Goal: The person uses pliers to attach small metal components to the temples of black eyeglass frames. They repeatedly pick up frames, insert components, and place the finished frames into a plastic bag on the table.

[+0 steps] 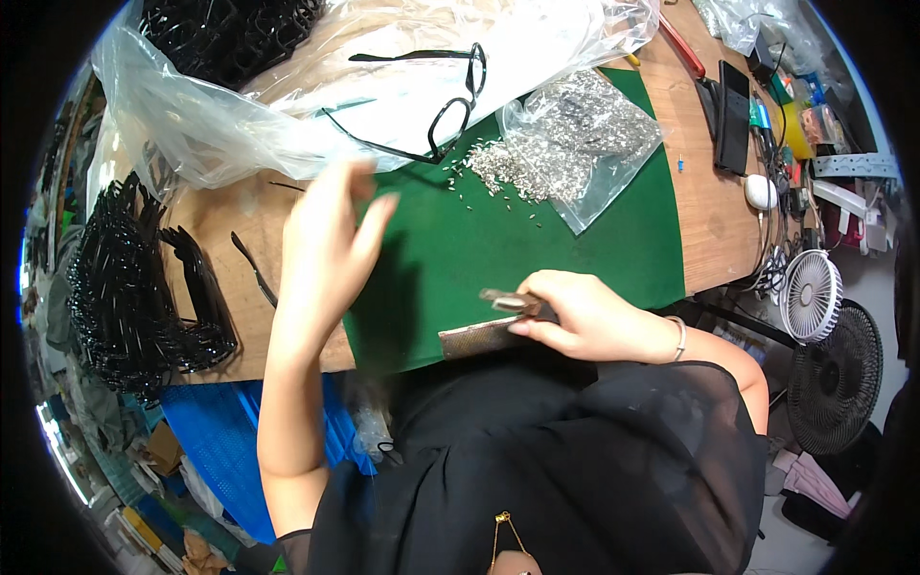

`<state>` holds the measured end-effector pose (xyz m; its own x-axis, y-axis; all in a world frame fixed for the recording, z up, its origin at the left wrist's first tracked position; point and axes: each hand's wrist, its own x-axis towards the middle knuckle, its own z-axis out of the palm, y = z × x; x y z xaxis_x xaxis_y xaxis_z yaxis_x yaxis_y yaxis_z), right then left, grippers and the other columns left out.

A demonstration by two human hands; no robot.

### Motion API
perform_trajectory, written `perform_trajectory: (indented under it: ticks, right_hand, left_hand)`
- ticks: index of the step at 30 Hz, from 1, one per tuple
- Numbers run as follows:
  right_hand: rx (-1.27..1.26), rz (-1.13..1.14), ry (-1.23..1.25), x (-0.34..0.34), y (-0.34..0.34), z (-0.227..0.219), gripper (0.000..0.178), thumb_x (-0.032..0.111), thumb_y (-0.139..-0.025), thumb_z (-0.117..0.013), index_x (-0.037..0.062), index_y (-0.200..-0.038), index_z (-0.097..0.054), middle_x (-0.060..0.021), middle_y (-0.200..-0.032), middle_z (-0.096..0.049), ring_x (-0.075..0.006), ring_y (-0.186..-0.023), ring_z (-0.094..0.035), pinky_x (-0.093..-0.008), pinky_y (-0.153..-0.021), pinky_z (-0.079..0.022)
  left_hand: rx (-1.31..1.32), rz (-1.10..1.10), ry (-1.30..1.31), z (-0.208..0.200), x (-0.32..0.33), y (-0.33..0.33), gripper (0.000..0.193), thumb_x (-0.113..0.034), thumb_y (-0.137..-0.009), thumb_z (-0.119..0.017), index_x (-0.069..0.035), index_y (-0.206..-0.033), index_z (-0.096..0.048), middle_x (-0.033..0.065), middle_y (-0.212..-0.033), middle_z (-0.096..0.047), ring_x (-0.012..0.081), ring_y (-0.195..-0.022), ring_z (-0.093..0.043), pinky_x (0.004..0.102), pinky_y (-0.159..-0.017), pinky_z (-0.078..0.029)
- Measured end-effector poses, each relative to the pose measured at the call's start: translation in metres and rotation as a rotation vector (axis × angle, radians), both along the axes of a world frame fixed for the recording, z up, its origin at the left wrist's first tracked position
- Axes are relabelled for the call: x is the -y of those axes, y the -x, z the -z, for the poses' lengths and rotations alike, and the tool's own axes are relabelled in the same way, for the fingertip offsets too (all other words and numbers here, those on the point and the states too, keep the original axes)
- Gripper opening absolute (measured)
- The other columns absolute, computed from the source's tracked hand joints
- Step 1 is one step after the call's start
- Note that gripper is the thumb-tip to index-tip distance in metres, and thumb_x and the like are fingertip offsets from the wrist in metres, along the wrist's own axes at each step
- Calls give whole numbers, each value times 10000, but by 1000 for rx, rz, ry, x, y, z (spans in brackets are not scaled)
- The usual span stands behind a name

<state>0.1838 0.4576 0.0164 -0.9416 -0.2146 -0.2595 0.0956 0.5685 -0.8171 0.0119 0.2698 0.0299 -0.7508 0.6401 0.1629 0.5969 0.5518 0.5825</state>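
Observation:
My right hand (585,313) is closed round a pair of pliers (505,299), whose metal jaws point left. Just below the jaws, a narrow textured block (479,338) lies at the near edge of the green mat (575,259). Over the mat's left side is my left hand (331,225), its thumb and fingertips apart and somewhat blurred, with nothing visible between them. Beyond it a black glasses frame (448,120) lies with its temples spread, partly on a clear plastic bag. Small silvery metal pieces (503,168) spill out of a clear bag (613,163) onto the mat.
Bundles of black glasses temples (134,287) are heaped at the left, with a loose temple (254,268) beside them. More black frames (225,38) fill a large plastic bag (211,125). At the right are a phone (733,117), cables and a small white fan (811,295).

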Motion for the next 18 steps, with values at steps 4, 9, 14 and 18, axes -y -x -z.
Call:
perform_trajectory:
  ticks: [4, 9, 14, 18]
  right_hand:
    - [-135, -85, -79, 3, 6, 6, 232, 123, -735, -600, -2, -903, -500, -164, -875, -510, -332, -739, -551, -386, -661, -457]
    - [-221, 36, -489, -19, 7, 4, 436, 65, -700, -594, -26, -1098, -440, -177, -1075, -455, -331, -764, -562, -383, -641, -476]
    - [-286, 8, -721, -9, 9, 21, 496, 74, -706, -604, -34, -1156, -426, -175, -1125, -449, -330, -800, -554, -383, -672, -460]
    - [-297, 48, -583, -14, -10, 8, 492, 112, -704, -599, -53, -1137, -435, -165, -1067, -472, -265, -720, -549, -364, -657, -436]
  left_hand:
    - [-267, -44, 124, 31, -57, 23, 285, -244, -814, -561, -10, -976, -567, 165, -880, -607, 291, -757, -597, 345, -695, -458]
    - [346, -62, -432, -8, -51, 8, 267, -229, -895, -478, 11, -928, -590, 52, -829, -610, 111, -773, -533, 252, -719, -423]
    - [794, -29, -814, -62, -10, -43, 203, -136, -913, -386, 29, -968, -491, 116, -790, -551, 134, -644, -491, 242, -608, -403]
    - [1013, -287, -902, -74, 21, -100, 225, -115, -819, -517, 3, -946, -374, 137, -718, -531, 151, -396, -473, 234, -481, -479]
